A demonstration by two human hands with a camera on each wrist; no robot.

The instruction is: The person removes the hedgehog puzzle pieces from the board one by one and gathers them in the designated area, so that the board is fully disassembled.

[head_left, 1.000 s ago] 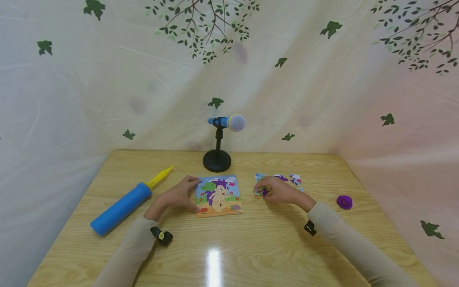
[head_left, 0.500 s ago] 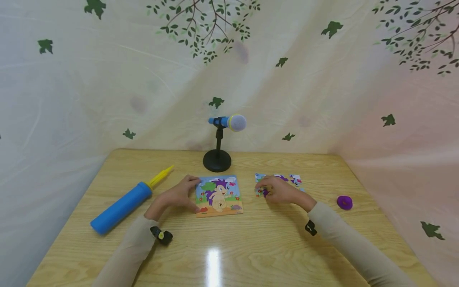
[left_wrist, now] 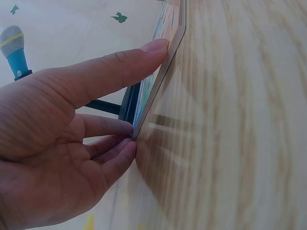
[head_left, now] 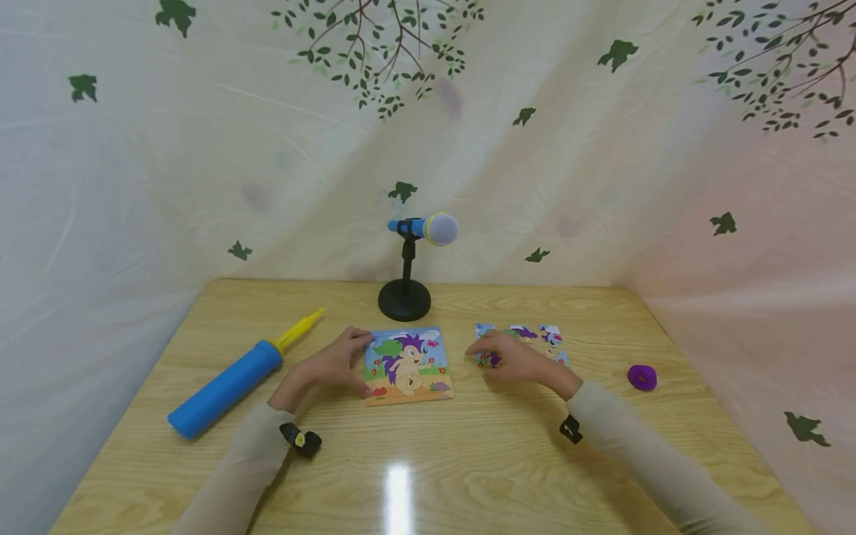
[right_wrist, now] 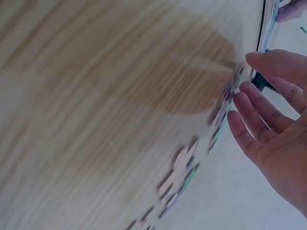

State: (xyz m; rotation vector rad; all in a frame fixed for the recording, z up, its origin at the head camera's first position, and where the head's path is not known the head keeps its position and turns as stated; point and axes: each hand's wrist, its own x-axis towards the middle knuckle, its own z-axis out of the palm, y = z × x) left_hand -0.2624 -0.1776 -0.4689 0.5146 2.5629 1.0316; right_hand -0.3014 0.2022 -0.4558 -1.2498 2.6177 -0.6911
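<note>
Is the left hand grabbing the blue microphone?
No, the left hand holds the edge of the hedgehog picture, with the microphone apart, behind it.

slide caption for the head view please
Left hand holds a hedgehog picture, right hand at puzzle pieces; a blue pump, microphone and purple ring share the table.

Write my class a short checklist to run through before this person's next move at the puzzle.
1. Picture board steadied: ok, the left hand holds it along its left side.
2. Right hand at the puzzle pieces: ok, it is over their left end.
3. A piece held in the right hand's fingers: not ok, none shows there.
4. Every piece in sight for counting: cannot tell, the right hand hides some.
5. Microphone out of the way: ok, it stands behind the board.
6. Purple ring apart from the pieces: ok, it lies to their right.
</note>
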